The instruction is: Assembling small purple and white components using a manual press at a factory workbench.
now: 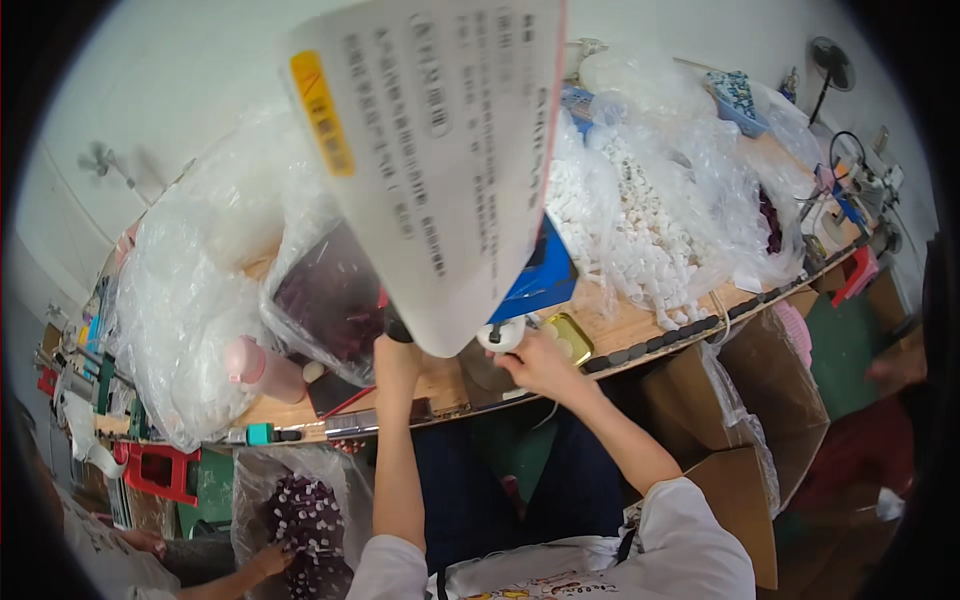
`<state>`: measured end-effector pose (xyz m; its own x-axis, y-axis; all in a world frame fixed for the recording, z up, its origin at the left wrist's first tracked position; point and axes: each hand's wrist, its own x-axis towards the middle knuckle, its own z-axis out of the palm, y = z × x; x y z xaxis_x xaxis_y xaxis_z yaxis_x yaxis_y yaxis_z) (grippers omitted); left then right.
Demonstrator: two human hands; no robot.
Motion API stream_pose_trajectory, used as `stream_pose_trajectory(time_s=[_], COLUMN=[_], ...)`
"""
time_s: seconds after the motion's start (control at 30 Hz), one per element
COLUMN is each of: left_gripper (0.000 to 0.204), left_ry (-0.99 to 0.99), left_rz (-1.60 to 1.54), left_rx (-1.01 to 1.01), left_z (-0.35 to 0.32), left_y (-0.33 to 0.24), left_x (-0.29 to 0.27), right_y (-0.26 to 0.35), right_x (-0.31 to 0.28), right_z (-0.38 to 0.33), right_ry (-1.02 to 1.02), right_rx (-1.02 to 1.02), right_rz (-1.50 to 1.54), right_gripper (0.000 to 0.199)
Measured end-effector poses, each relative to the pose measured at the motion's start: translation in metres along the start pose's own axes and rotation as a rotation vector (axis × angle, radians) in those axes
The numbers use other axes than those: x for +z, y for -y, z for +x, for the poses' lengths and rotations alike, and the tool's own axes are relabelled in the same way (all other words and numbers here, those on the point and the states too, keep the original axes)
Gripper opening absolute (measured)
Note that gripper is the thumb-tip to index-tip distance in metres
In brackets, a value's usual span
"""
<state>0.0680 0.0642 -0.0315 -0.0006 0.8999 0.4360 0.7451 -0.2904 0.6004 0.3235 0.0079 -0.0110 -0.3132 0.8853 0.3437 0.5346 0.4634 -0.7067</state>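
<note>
A large white printed sheet (430, 160) with a yellow block hangs close to the camera, covering much of the middle. My left hand (394, 362) is at the table's front edge, beside a dark rounded piece (398, 325); the sheet hides its fingers. Just right of the sheet's lower tip, my right hand (540, 364) pinches a small white rounded piece (500, 335) with a black spot on it. A yellow-rimmed tray (578, 338) lies beyond this hand, and a blue box (540, 280) stands behind, partly covered by the sheet.
White small parts (640, 210) spill from plastic bags at right. A bag of dark purple pieces (330, 290), a pink bottle (265, 370) and a teal-ended tool (262, 434) are at left. Open cardboard boxes (740, 400) stand lower right. Another person's hand (272, 560) reaches into a lower-left bag.
</note>
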Motion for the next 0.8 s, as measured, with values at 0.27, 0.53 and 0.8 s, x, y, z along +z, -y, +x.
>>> stream_pose_trajectory(time_s=[0.27, 0.53, 0.8], left_gripper=[0.037, 0.029, 0.024], left_ry=[-0.046, 0.228, 0.008], left_rz=[-0.027, -0.644, -0.341], left_rx=[0.068, -0.048, 0.121], left_z=[-0.003, -0.027, -0.053], left_y=[-0.007, -0.101, -0.116], left_x=[0.025, 0.010, 0.019], right_y=[-0.029, -0.114, -0.051], right_x=[-0.025, -0.133, -0.092], right_z=[-0.020, -0.094, -0.072], right_ry=[-0.223, -0.581, -0.582], right_rx=[0.082, 0.628, 0.290], right_rz=[0.333, -1.032, -0.103], right_gripper=[0.032, 0.027, 0.014])
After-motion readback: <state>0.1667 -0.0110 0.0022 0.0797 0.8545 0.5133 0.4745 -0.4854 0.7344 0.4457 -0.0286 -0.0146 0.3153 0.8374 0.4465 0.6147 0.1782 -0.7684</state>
